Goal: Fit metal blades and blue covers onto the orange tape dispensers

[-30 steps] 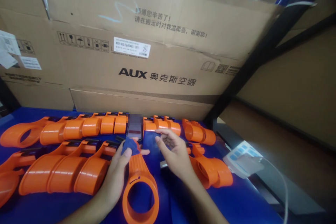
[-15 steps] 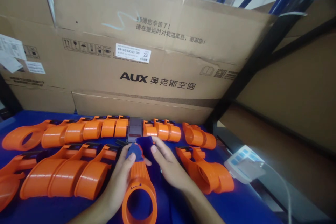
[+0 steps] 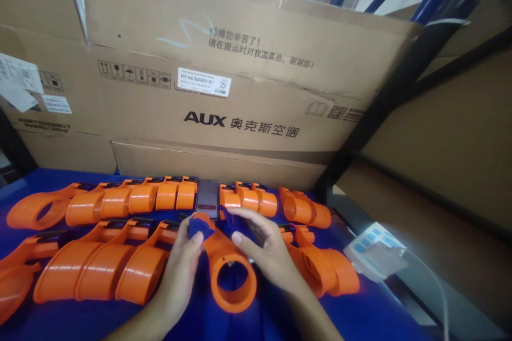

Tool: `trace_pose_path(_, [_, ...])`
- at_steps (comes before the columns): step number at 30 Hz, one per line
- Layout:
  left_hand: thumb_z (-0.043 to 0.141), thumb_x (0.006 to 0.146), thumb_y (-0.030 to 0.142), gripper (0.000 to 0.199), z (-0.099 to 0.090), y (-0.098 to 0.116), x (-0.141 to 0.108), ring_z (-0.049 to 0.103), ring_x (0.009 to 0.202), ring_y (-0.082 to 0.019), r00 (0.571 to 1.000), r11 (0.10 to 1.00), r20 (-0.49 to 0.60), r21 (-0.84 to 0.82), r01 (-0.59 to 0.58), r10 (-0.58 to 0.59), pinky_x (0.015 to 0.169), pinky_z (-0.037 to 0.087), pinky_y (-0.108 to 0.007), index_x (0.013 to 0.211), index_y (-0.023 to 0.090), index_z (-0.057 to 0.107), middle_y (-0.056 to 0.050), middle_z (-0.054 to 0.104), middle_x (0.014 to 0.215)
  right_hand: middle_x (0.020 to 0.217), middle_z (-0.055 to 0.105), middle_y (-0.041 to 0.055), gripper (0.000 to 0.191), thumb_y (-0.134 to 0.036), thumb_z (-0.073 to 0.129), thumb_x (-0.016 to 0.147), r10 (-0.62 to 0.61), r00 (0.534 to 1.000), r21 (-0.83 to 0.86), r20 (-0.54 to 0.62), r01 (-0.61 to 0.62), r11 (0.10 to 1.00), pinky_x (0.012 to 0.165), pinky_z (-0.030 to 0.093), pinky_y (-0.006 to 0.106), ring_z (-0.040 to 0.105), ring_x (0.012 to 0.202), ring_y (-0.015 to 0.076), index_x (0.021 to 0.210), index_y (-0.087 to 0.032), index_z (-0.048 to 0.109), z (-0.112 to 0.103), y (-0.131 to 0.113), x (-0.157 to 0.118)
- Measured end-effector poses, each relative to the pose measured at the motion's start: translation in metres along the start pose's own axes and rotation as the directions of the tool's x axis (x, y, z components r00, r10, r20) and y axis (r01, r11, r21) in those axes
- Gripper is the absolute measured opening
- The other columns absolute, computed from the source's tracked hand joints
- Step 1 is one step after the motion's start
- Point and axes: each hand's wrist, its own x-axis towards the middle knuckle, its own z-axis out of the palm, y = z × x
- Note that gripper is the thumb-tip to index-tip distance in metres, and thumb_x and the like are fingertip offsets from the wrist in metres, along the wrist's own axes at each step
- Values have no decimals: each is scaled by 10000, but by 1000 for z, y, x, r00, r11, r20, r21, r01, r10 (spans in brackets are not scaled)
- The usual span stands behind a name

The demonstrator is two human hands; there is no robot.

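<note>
An orange tape dispenser (image 3: 222, 249) with a round open hub hangs between my hands, its ring toward me. My left hand (image 3: 182, 261) is closed on its upper end, the thumb on a dark blue piece (image 3: 201, 228) there. My right hand (image 3: 266, 248) pinches another dark blue piece (image 3: 240, 224) between thumb and fingers, just right of the dispenser's neck. Whether that piece touches the dispenser I cannot tell. My palms hide part of both pieces.
Several more orange dispensers (image 3: 106, 272) stand in two rows on the blue table surface (image 3: 200, 325). A dark phone-like device (image 3: 207, 201) lies in the back row. A cardboard sheet (image 3: 248, 90) rises behind. At right are a white box (image 3: 376, 253) with a cable and a black post (image 3: 352, 141).
The dispenser's ring has swung up and to the right, away from me. The blue piece in my right hand has turned and sits deeper among the fingers.
</note>
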Motion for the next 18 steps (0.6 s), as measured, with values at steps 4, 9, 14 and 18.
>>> trace_pose_path(4, [789, 885, 325, 355, 0, 3, 0, 664, 1191, -255, 998, 997, 33, 58, -53, 51, 1064, 481, -388, 1210, 292, 650, -29, 754, 1252, 1327, 753, 71, 355, -313, 809, 909, -49, 999, -60, 16, 49, 997, 1189, 454, 541, 665, 1290, 314, 1259, -291, 758, 0, -2, 0])
trace_pose_path(9, [793, 880, 310, 439, -3, 1, -2, 612, 1287, -266, 997, 993, 68, 110, -51, 44, 1152, 411, -417, 1288, 304, 631, -32, 732, 1279, 1304, 766, 75, 339, -303, 806, 915, -102, 994, -101, 35, 105, 989, 1157, 495, 516, 693, 1250, 304, 1251, -280, 765, -1, -3, 2])
trace_pose_path(14, [834, 826, 341, 496, -4, -1, 0, 623, 1278, -305, 997, 994, 65, 92, -55, 49, 1151, 421, -474, 1284, 294, 649, -48, 733, 1270, 1305, 766, 59, 348, -277, 810, 911, -137, 988, -131, 70, 145, 981, 1148, 507, 470, 699, 1242, 279, 1255, -289, 761, -3, -2, 4])
trace_pose_path(18, [816, 845, 328, 471, -3, 0, -1, 613, 1284, -303, 995, 995, 89, 89, -43, 35, 1142, 426, -476, 1279, 307, 636, -41, 725, 1276, 1305, 764, 44, 360, -272, 798, 920, -138, 986, -144, 89, 150, 978, 1137, 517, 463, 702, 1235, 271, 1274, -303, 741, -2, -3, 3])
